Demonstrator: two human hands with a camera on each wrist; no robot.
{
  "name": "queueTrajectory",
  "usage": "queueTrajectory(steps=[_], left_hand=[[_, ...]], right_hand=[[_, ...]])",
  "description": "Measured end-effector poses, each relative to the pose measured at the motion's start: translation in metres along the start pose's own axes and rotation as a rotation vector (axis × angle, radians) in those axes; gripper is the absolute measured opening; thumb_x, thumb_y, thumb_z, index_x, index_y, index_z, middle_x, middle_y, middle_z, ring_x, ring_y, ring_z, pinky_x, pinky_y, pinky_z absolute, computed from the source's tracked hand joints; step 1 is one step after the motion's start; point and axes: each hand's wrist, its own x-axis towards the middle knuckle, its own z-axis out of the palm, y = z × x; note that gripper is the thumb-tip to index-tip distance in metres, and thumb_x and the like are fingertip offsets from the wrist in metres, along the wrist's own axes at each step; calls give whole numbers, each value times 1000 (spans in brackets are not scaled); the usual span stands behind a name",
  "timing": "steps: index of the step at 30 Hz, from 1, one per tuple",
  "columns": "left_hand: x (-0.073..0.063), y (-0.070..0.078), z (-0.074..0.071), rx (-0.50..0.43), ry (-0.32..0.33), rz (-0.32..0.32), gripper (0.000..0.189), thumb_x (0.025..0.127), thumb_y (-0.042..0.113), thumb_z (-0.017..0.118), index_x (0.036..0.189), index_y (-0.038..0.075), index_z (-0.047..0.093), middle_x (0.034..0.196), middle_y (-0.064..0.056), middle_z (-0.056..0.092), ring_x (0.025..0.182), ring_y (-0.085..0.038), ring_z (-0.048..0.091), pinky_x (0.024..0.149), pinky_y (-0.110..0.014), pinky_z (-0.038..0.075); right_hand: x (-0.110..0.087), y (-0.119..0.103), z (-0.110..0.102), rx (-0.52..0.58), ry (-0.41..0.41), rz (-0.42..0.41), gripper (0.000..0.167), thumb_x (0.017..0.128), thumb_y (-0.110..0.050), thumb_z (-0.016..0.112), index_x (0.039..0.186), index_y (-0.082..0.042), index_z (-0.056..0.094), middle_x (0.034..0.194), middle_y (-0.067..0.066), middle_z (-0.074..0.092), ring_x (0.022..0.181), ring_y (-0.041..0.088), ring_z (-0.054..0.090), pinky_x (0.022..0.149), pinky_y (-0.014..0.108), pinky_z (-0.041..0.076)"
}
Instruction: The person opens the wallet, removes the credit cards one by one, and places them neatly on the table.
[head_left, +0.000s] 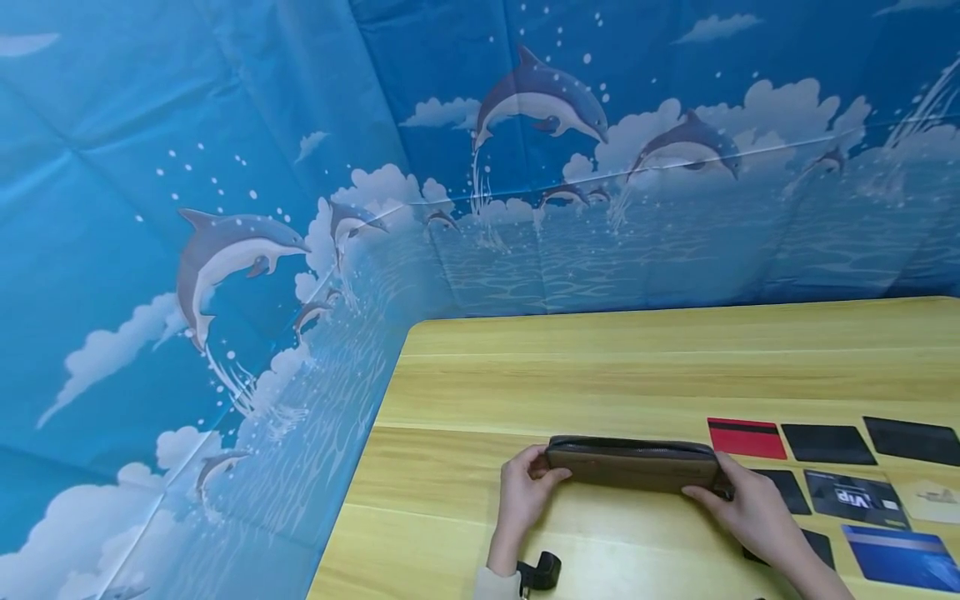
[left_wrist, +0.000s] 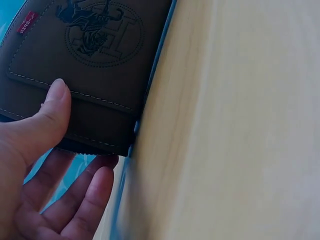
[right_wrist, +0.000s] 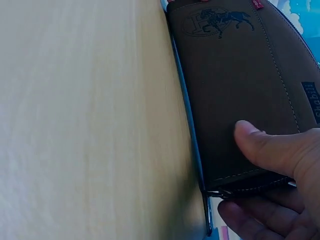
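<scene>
A long brown zip wallet [head_left: 637, 468] stands on its edge near the front of the table, its dark zipper along the top. My left hand [head_left: 522, 490] grips its left end, thumb on the near face and fingers behind. At the other end my right hand [head_left: 753, 504] holds it the same way. In the left wrist view the wallet [left_wrist: 95, 65] shows a stamped horse emblem, pale stitching and a small red tag. From the right wrist, the wallet's [right_wrist: 235, 95] end sits between thumb and fingers. Whether the zipper is open is hard to tell.
Several cards lie in rows on the right of the wooden table [head_left: 600, 383], among them a red card [head_left: 746, 438], a black card [head_left: 828, 443], a VIP card [head_left: 855, 498] and a blue card [head_left: 903, 557]. A dolphin-printed blue sheet [head_left: 525, 250] hangs behind and at the left.
</scene>
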Motion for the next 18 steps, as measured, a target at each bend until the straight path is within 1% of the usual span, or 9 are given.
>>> queueTrajectory(steps=[1,3,6,11,15,18], left_hand=[[0,-2,0,-4,7,3,26,73,5,80,97,2,70,87,-7,70,76,-16,67,67,-26,55],[1,-3,0,-6,22,15,25,74,9,80,96,4,71,86,-4,71,74,-13,67,65,-24,55],[1,-3,-1,3,53,41,24,75,16,79,96,6,72,84,-1,70,72,-9,66,63,-23,54],[1,1,-4,37,103,61,24,78,25,78,94,8,73,81,1,69,67,-6,62,59,-23,53],[2,5,-5,40,128,72,24,79,23,77,95,5,73,81,-1,69,65,-6,61,57,-23,52],[3,6,-4,20,141,64,22,80,19,77,95,3,73,78,-4,68,62,-8,60,55,-24,51]], right_hand=[[0,0,0,-4,20,-10,35,70,-14,85,91,-7,58,63,-7,50,52,6,39,44,23,31],[1,0,0,-6,44,-18,33,71,-15,84,89,-9,56,62,-8,49,51,5,41,44,23,32],[2,-2,-1,-1,39,-3,31,77,-20,80,90,-11,54,62,-8,49,52,7,45,44,24,33],[4,-5,-5,55,-26,51,30,86,-26,72,105,-12,53,67,-5,49,54,7,40,46,24,30],[5,-7,-7,134,-50,70,36,90,-23,68,120,-11,52,73,-3,53,54,5,41,45,24,31],[6,-8,-7,183,-79,110,43,91,-24,66,128,-8,50,70,-2,53,50,6,40,42,24,31]])
